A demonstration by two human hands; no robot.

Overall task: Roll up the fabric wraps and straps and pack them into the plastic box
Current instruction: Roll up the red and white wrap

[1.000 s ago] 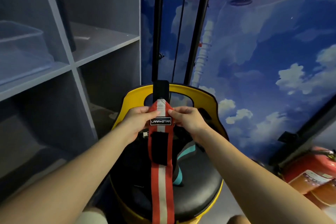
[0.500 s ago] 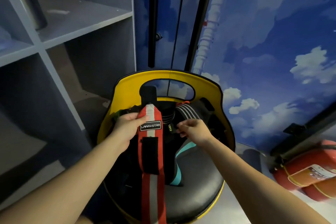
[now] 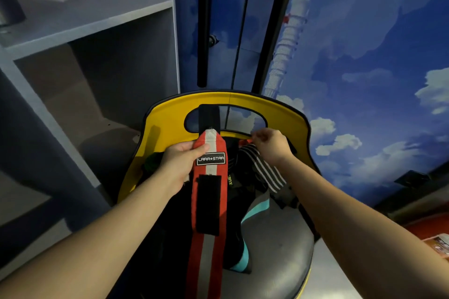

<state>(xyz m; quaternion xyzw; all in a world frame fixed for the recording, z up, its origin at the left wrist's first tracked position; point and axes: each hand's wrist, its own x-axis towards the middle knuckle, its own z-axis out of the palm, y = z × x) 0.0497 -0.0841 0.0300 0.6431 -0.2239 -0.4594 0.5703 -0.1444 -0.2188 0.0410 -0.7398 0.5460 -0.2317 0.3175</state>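
Note:
A long red wrap [image 3: 198, 201] with a grey-white centre stripe, a "LARA STAR" label and black velcro patches hangs straight down over the chair seat. My left hand [image 3: 179, 165] pinches its upper end beside the label. My right hand [image 3: 271, 147] is off the wrap, hovering to its right with curled fingers just above a black-and-white striped wrap [image 3: 264, 172]. Whether it pinches anything is unclear. More straps lie heaped on the seat, among them a teal one [image 3: 255, 209]. The plastic box is out of view.
The straps lie on a chair with a yellow backrest [image 3: 170, 119] and a black round seat [image 3: 279, 250]. Grey shelving [image 3: 85, 22] stands close on the left. Black poles [image 3: 204, 31] rise behind the chair against a sky mural. A red extinguisher [image 3: 435, 233] lies at the lower right.
My right hand let go of the red wrap's top and moved right, over the striped wrap. My left hand kept its hold. The view tilted down.

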